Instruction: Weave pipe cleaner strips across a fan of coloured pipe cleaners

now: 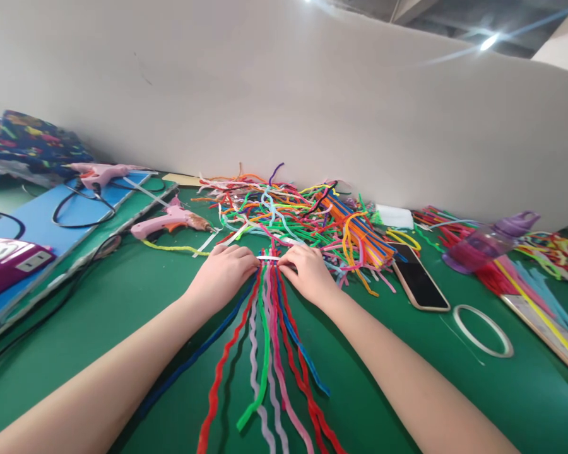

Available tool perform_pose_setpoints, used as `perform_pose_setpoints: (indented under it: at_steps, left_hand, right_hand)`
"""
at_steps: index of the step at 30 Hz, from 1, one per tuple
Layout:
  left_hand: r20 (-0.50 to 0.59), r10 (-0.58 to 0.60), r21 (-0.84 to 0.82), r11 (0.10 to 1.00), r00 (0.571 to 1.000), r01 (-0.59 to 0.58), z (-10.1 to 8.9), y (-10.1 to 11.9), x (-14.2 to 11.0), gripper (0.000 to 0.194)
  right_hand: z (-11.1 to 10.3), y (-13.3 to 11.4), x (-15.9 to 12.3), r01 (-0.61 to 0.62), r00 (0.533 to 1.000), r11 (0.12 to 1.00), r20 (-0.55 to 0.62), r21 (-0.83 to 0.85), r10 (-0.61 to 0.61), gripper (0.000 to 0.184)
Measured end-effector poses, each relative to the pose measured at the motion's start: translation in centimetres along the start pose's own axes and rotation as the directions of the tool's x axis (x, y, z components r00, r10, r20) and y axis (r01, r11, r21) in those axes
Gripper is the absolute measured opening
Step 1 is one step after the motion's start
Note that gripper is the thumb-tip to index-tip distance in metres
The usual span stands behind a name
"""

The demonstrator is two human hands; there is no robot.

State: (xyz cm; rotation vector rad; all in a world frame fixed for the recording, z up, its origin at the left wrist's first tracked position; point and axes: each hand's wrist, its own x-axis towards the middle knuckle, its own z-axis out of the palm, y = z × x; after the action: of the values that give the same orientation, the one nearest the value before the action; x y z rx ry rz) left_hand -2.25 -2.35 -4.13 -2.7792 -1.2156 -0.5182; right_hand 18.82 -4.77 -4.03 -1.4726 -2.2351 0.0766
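My left hand (227, 271) and my right hand (308, 270) are close together, fingers pinched at the two sides of a row of pipe cleaners. Between them runs a short white strip (267, 258), lying across the row, with an end at each hand's fingertips. The wavy pipe cleaners fan out towards me: a red one (216, 384), a green one (264, 372), a pink one (279, 372), a blue one (307, 354) and pale lilac ones (254, 340). Their far ends poke out just beyond the strip. My fingers partly hide the row's edges.
Behind my hands lies a tangled pipe cleaner heap (265, 208). To the left are a pink glue gun (163, 222), another glue gun (99, 171), cords and a purple power strip (14, 268). On the right are a phone (421, 277), a tape roll (483, 331) and a purple bottle (487, 243).
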Motion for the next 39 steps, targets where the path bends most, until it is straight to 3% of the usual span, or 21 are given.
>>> perform_pose_setpoints:
  at_steps: [5,9,19,33,39]
  left_hand:
    - [-0.093,0.088,-0.008,0.996,0.992,-0.089,-0.1,0.6,0.1,0.026]
    - [-0.12,0.189,-0.015,0.981,0.974,-0.193,0.2,1.0,0.3,0.03]
    - [-0.001,0.31,0.035,0.95,0.951,-0.31,0.3,0.7,0.2,0.028]
    - [0.032,0.306,0.069,0.949,0.952,-0.307,0.4,1.0,0.2,0.024]
    - [0.024,0.289,0.06,0.955,0.957,-0.29,0.4,1.0,-0.1,0.029]
  right_hand:
    - [-0.1,-0.3,0.0,0.049,0.999,0.995,-0.004,-0.083,-0.05,0.01]
    - [-0.1,0.0,0.2,0.038,0.999,0.999,0.007,-0.025,-0.038,0.008]
    - [0.5,0.7,0.4,-0.063,0.998,0.983,0.02,0.172,0.06,0.007]
    - [0.4,0.4,0.3,-0.041,0.999,0.991,0.035,0.129,0.037,0.008]
    - [0.1,-0.4,-0.2,0.018,0.998,1.0,-0.053,0.024,-0.016,0.015]
